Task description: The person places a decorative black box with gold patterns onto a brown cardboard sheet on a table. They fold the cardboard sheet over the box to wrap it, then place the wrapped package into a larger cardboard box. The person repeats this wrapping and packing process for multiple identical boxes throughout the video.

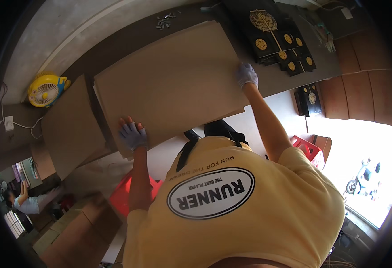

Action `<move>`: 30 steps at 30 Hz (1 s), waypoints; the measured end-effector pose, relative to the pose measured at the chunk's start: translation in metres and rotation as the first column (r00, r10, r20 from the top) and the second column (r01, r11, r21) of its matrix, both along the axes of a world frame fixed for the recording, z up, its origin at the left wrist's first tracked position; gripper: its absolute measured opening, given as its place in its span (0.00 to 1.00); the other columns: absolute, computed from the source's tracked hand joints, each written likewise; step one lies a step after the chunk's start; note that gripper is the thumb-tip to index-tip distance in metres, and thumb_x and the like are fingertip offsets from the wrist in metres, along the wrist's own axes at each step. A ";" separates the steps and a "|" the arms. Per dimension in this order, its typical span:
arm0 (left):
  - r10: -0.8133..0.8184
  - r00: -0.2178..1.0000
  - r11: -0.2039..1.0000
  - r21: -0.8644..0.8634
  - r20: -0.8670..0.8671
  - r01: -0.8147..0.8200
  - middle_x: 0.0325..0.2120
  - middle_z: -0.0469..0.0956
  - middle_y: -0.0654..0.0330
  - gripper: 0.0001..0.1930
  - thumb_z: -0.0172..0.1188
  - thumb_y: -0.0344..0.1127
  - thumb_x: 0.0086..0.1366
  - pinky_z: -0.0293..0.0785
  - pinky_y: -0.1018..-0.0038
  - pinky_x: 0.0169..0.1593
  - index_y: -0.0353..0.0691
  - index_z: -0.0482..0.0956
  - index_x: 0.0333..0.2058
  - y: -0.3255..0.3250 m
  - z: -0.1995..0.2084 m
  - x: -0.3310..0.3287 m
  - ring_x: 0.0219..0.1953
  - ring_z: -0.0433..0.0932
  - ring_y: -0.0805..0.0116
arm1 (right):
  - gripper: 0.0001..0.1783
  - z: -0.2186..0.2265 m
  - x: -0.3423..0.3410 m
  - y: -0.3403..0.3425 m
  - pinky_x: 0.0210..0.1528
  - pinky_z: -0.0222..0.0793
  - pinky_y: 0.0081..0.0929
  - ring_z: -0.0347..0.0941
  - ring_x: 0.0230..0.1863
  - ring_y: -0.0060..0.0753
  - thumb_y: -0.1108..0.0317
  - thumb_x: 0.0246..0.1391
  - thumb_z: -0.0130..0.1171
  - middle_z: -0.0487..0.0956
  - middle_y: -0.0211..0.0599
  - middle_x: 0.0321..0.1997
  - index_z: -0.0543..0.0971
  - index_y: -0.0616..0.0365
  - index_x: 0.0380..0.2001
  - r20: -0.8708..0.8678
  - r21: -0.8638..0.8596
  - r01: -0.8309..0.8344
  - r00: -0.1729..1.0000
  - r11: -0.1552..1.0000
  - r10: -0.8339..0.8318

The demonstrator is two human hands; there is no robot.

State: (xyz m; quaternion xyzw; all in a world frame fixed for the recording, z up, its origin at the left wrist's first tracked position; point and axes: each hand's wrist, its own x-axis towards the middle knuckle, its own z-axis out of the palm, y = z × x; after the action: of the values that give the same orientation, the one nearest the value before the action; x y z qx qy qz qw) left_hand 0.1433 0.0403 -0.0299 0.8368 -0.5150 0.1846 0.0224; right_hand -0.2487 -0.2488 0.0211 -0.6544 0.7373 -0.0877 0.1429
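Observation:
A stack of large brown-grey cardboard sheets [169, 80] lies across the dark table in front of me. My left hand [133, 135], in a pale glove with bare fingertips, rests on the stack's near left corner, fingers spread. At the right edge my right hand [247, 76], gloved too, has its fingers closed on the border of a cardboard sheet. The fingers' undersides are hidden. Just beyond that hand, to the right, sit several black printed pieces [276, 40] with gold round designs.
A second cardboard stack [73, 125] lies left, beside a yellow fan [45, 91]. Small metal pieces [165, 21] are at the back. Brown boxes [359, 89] are piled right. Red crates [310, 149] stand low on both sides. Another person [28, 201] is far left.

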 end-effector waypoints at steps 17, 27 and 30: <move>-0.268 0.952 0.951 0.115 -0.146 0.286 0.63 0.61 0.47 0.27 0.53 0.44 0.63 0.56 0.53 0.64 0.43 0.68 0.60 -0.043 0.013 -0.050 0.65 0.59 0.47 | 0.20 -0.028 0.028 0.011 0.53 0.66 0.38 0.66 0.52 0.42 0.59 0.41 0.57 0.73 0.34 0.48 0.77 0.49 0.41 -0.208 -0.375 -0.485 0.874 0.790 0.439; -0.786 0.532 0.611 -0.263 -0.315 0.747 0.68 0.53 0.50 0.28 0.49 0.44 0.68 0.53 0.49 0.66 0.47 0.60 0.65 -0.393 0.077 -0.280 0.67 0.54 0.44 | 0.15 0.045 -0.056 -0.065 0.52 0.68 0.45 0.73 0.49 0.43 0.58 0.45 0.59 0.79 0.38 0.37 0.81 0.47 0.38 0.561 0.031 -0.529 0.712 0.848 0.424; -0.857 0.491 0.515 -0.312 -0.156 0.798 0.69 0.49 0.52 0.29 0.46 0.47 0.69 0.49 0.51 0.68 0.48 0.56 0.67 -0.517 0.058 -0.336 0.69 0.50 0.45 | 0.16 0.041 -0.119 -0.132 0.61 0.60 0.48 0.68 0.55 0.47 0.59 0.45 0.60 0.76 0.39 0.48 0.79 0.49 0.39 0.374 -0.442 -0.195 0.847 0.876 0.377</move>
State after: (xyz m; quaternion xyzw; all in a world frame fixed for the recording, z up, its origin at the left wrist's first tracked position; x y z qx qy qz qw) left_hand -0.1932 -0.4772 0.0285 0.4942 -0.8238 0.0757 0.2672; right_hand -0.3672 -0.3811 0.0618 -0.7357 0.5436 -0.3574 0.1888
